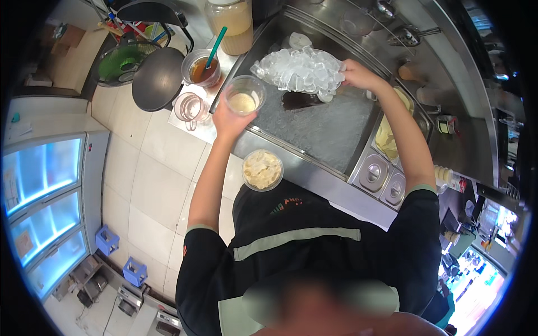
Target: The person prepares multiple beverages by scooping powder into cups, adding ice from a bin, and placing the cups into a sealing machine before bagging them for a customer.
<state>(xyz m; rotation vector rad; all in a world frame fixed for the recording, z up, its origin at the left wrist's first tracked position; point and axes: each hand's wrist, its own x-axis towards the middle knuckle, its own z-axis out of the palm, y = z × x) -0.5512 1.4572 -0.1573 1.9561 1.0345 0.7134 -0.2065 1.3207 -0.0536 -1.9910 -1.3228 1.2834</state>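
My left hand [231,119] is wrapped around a clear plastic cup [257,91] with a little pale yellow liquid at its bottom. Over the ice bin [323,134], my right hand [360,76] grips a scoop [259,74] that looks clear and is heaped with ice cubes [300,69]. The scoop's lip is just beyond the cup, and its handle is mostly hidden by my fingers. Below the left hand, at the counter's front edge, stands another cup [262,170] full of ice in a creamy tan drink.
Left of the bin are a cup of brown liquid [201,71] with a green stick, a clear handled mug [191,107] and a large jar [231,29]. Lidded steel pans [373,171] border the bin's right side. A black round stool [157,80] stands beyond the counter's left end.
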